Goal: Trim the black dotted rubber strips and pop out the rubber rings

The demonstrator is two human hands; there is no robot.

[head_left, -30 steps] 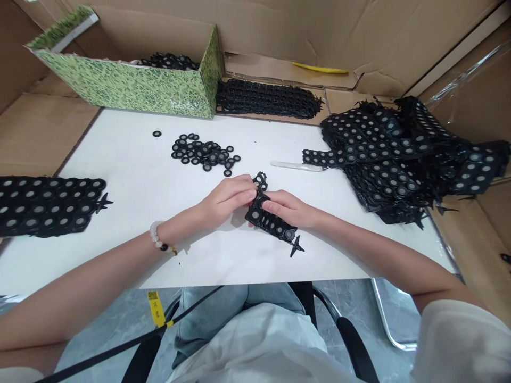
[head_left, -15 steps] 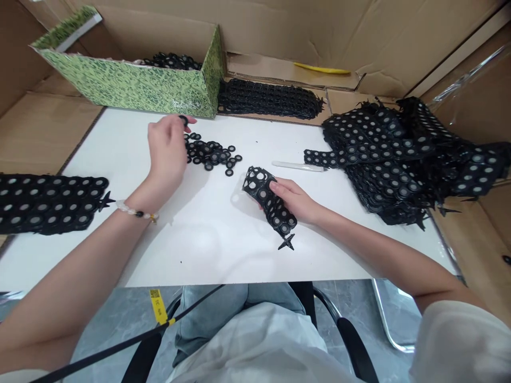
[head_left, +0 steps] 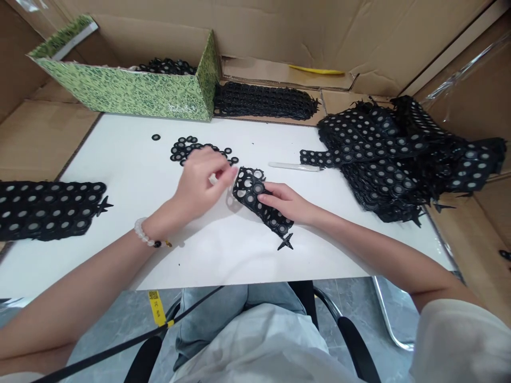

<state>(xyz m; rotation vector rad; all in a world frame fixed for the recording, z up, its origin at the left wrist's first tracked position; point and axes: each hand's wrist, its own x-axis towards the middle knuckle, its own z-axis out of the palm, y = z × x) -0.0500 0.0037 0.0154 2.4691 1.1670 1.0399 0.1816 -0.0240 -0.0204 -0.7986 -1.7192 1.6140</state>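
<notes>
My right hand (head_left: 289, 203) is closed on a black rubbery strip of joined rings (head_left: 249, 194), thumb on top. Several holes at its upper left end are open, while others show grey discs; a star-shaped tip (head_left: 285, 242) sticks out below. Just left of that end hovers my left hand (head_left: 203, 181), slightly blurred, its fingers curled in and thumb near the forefinger. Whatever those fingers hold is hidden. Partly behind the left hand lies a pile of small black rings with grey centres (head_left: 179, 150). A single ring (head_left: 156, 137) lies apart to the left.
A white pen-like tool (head_left: 293, 166) lies right of the strip. Heaped black strips (head_left: 371, 154) fill the right side, and another strip (head_left: 48, 207) lies left. Behind stand a green patterned box (head_left: 128, 96), stacked strips (head_left: 265, 101) and a yellow curved piece (head_left: 317, 70).
My left hand has come right and toward me, from beyond the ring pile to beside the strip. The single ring now shows. My right hand still grips the strip, shifted slightly left.
</notes>
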